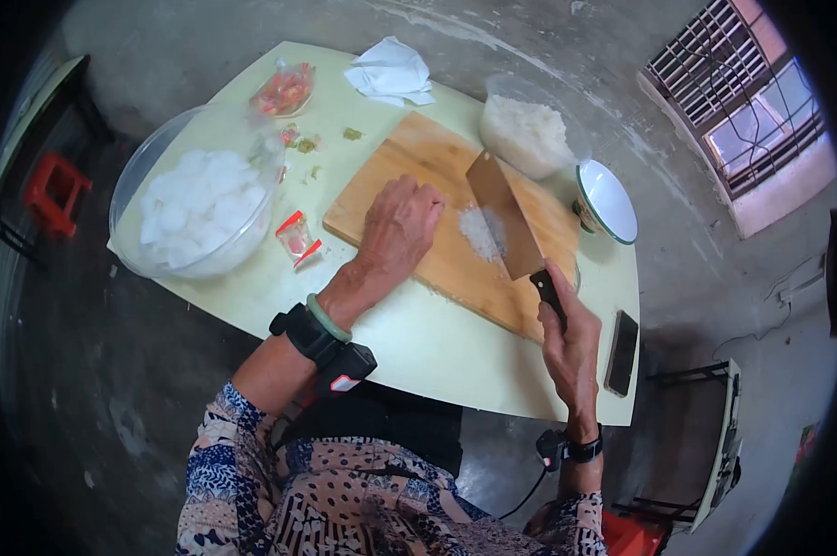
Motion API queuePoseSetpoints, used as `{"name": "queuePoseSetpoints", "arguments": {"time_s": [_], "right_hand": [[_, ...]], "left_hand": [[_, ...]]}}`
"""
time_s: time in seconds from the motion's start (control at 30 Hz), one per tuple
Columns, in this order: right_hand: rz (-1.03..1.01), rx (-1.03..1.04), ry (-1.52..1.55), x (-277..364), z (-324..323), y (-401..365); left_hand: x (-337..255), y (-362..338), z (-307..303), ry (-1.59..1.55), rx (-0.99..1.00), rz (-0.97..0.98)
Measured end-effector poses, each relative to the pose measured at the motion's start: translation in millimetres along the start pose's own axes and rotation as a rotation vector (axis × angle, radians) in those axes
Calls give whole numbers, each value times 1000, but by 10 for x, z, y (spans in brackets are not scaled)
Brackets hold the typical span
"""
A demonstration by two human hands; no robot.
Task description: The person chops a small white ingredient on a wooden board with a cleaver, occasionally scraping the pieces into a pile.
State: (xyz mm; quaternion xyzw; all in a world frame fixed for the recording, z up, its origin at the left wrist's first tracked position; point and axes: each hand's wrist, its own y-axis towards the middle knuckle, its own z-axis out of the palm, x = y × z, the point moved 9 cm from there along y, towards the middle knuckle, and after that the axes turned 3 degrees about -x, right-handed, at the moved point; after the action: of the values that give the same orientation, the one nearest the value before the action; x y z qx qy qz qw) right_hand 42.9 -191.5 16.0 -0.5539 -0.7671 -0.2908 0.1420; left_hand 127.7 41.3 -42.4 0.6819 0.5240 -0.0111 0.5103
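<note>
My right hand (571, 343) is wrapped round the black handle of a cleaver (508, 218), whose broad blade is tilted over the wooden cutting board (381, 190). Beside the blade, and partly behind it, lies a small heap of chopped white bits (477, 232). My left hand (402, 222) is curled into a loose fist over the left part of the board, and whether it holds anything is hidden. Left of the board a clear bowl (122, 218) contains many white, translucent chunks (201, 204). A plastic tub behind the board is filled with finely chopped white stuff (529, 130).
On the pale table (437, 375) are a red-and-clear packet (297, 241), a bag of red-wrapped pieces (284, 90), green scraps (305, 145) and a white cloth (390, 71). A tilted enamel bowl (608, 202) stands at the right, with a phone (622, 352) near the table edge.
</note>
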Motion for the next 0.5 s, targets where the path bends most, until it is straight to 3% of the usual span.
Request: {"name": "queuePoseSetpoints", "arguments": {"time_s": [0.07, 0.3, 0.37, 0.5], "right_hand": [[24, -75, 38, 39, -64, -43], [-22, 7, 5, 106, 42, -43], [-82, -100, -22, 178, -34, -84], [32, 28, -8, 75, 71, -97]], "left_hand": [[-39, 5, -22, 20, -7, 21], [11, -22, 25, 8, 8, 16], [7, -13, 20, 26, 12, 7], [10, -8, 53, 52, 60, -16]]}}
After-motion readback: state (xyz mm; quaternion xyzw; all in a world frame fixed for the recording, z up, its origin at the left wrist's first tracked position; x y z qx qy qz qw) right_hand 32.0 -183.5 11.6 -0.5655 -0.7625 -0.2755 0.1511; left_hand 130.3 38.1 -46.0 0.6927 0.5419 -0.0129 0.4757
